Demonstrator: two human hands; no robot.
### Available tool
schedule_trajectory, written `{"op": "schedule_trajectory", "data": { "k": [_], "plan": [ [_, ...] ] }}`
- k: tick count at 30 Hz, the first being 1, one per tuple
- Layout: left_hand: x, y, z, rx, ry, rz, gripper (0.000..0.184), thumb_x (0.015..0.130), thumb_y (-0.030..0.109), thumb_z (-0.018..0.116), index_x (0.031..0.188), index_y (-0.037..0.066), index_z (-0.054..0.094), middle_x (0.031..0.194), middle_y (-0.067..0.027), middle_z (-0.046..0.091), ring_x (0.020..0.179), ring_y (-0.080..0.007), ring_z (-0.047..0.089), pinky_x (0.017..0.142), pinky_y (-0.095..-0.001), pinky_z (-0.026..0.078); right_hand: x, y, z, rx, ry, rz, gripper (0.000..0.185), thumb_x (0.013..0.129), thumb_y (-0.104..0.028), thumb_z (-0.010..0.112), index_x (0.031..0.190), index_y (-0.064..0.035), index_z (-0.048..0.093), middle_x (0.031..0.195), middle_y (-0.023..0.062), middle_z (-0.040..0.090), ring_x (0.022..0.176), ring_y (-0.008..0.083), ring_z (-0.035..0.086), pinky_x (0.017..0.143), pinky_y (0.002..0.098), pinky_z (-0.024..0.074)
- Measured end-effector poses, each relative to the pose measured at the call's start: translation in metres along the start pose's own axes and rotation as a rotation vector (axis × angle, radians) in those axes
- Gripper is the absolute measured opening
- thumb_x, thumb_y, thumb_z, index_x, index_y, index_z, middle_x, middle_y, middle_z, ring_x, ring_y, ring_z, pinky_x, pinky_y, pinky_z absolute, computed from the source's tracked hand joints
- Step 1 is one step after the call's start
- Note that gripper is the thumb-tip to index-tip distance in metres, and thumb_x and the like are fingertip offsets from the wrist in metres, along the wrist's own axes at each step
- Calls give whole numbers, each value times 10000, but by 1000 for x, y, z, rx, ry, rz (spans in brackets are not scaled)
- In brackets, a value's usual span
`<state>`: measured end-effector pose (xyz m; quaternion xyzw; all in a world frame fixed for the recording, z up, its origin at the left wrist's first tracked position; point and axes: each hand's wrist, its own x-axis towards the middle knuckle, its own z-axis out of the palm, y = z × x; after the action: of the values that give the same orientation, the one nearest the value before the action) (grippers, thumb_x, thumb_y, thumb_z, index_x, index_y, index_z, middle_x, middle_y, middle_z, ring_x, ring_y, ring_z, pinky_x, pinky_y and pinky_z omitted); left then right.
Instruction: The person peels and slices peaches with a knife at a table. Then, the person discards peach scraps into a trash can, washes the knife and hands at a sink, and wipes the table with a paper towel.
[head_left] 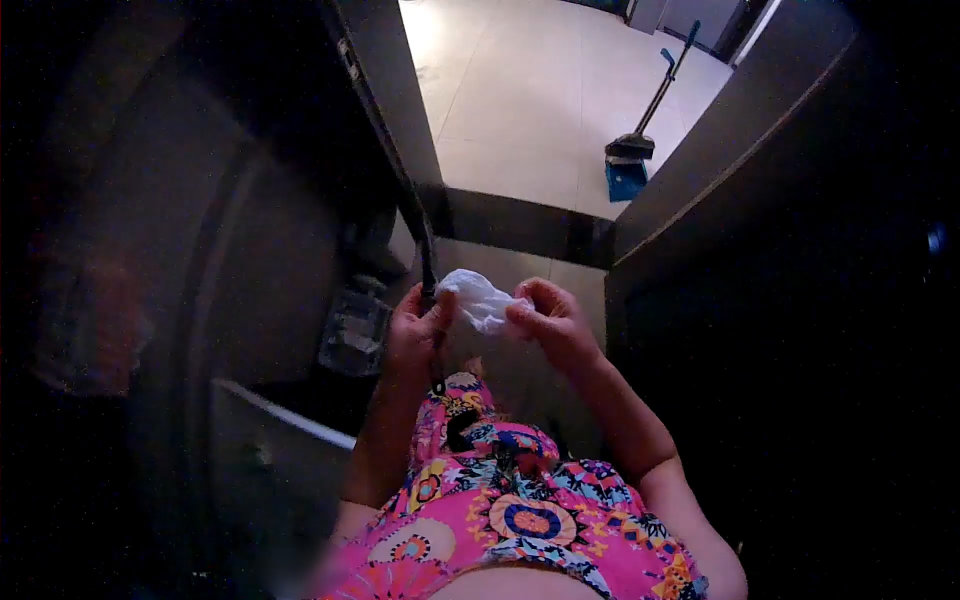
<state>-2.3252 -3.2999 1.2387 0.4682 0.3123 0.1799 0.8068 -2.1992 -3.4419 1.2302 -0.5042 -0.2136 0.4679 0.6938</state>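
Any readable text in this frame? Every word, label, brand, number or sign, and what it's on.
No readable text anywhere.
White cloth: no lettering visible.
Patterned clothing: flower and shape print, no legible words.
Dustpan and broom: too small to tell if they're marked.
Clear container and reddish shape at left: too dark and blurred to read any label.
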Motion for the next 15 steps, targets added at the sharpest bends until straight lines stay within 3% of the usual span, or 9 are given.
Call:
{"op": "schedule_trajectory", "data": {
  "k": [1, 2, 6, 8, 9, 10, 11, 13, 15],
  "plan": [
    [-1, 5, 2, -17, 2, -33, 213, 815, 210, 583, 946, 50, 532, 823, -14, 571, 675, -92, 529, 589, -216, 435, 4, 5, -4, -53, -28, -3, 224, 777, -178, 610, 876, -21, 484, 821, 42, 543, 758, 109, 524, 670, 221, 430],
    [6, -6, 0, 11, 11, 89, 212, 835, 234, 551, 954, 61, 524, 782, -1, 555, 635, -72, 506, 548, -197, 409, 6, 6, -3, -91, -83, -32, 226, 778, -181, 611, 882, -28, 482, 834, 38, 535, 780, 106, 517, 719, 233, 419],
    [-5, 47, 6, 225, 3, 105, 314, 791, 253, 615, 1015, 69, 493, 814, -14, 566, 685, -90, 523, 582, -218, 419, 21, -26, 38, 26, -63, -125, 321, 738, -252, 652, 940, -52, 504, 947, 32, 545, 859, 128, 523, 742, 242, 414],
    [3, 64, 5, 218, -136, 118, 320, 775, 241, 634, 1007, 66, 500, 820, -14, 566, 692, -91, 520, 588, -223, 417, 28, -56, 51, -49, -138, -96, 324, 739, -224, 650, 970, -42, 513, 937, 35, 553, 850, 129, 529, 743, 255, 421],
    [-11, 6, 1, 226, -174, 149, 323, 768, 235, 643, 1003, 64, 503, 824, -14, 566, 695, -92, 518, 591, -226, 416, 4, -18, 24, -80, -214, -88, 327, 739, -210, 650, 985, -38, 518, 932, 37, 556, 845, 129, 532, 744, 262, 425],
    [-11, 4, 7, 281, -127, 254, 281, 748, 206, 663, 939, 58, 520, 768, -11, 563, 661, -82, 508, 576, -220, 412, 7, -19, 12, -127, -223, -25, 291, 751, -161, 635, 986, -20, 538, 882, 40, 570, 803, 121, 542, 732, 264, 438],
    [-15, 6, 8, 306, -131, 220, 266, 736, 187, 672, 909, 57, 517, 729, 0, 549, 619, -68, 495, 539, -207, 395, 3, -30, 9, -180, -166, 21, 224, 763, -138, 620, 929, -3, 554, 838, 47, 579, 763, 111, 548, 705, 243, 444],
    [-19, 12, 1, 373, -141, 140, 242, 713, 148, 689, 849, 55, 511, 652, 22, 521, 535, -40, 469, 465, -182, 362, 6, -35, -2, -254, -133, -17, 216, 777, -164, 600, 892, 16, 565, 805, 46, 587, 751, 115, 542, 679, 237, 428],
    [-18, 15, 2, 357, -162, 128, 248, 689, 141, 709, 808, 53, 510, 624, 13, 515, 490, -39, 457, 438, -181, 360, 9, -39, -3, -558, -58, -155, 186, 750, -149, 616, 835, 13, 583, 765, 71, 595, 696, 116, 544, 624, 239, 434]
  ]
}}
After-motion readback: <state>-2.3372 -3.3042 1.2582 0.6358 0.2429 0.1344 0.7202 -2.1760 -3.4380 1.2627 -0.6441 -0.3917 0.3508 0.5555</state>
